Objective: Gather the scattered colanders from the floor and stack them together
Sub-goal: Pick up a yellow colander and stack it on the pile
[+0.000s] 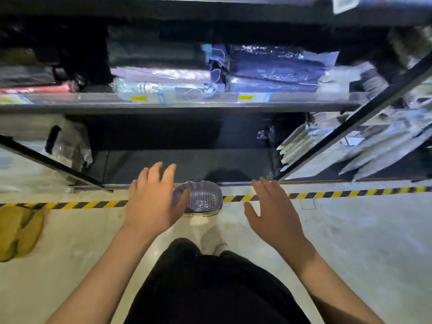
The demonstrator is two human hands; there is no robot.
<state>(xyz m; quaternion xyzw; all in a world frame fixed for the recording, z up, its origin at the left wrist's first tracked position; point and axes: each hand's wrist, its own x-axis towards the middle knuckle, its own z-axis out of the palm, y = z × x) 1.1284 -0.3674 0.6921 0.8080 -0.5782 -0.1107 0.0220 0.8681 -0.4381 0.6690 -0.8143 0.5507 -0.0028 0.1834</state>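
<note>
1. Left hand (153,202) spread wide, palm down, fingers fanned, holding nothing.
2. Right hand (272,211) also wide open, palm turned inward toward the left one, empty.
3. Colander (201,199), pale purple with a holed bottom, sits upright on the floor (350,242) between the two hands, nearer the left; the left thumb side overlaps its left rim in view. Contact cannot be told.
4. Colander looks to rest on a white base or a second piece; too blurred to say which.
5. Striped yellow-black tape (327,194) runs across the floor behind both hands and passes under or behind the colander.
6. Just past the fingertips, the dark bottom shelf (187,164) of a rack, its opening straight ahead of the colander.
7. Above the hands, the next shelf up carries wrapped packages (275,69) in blue and purple plastic.
8. Far left of the left hand, a yellowish-green object (18,232) lies on the floor; kind unclear.
9. Below the hands, the person's dark clothing (210,284) and one light shoe (214,242), shoe just behind the colander.
</note>
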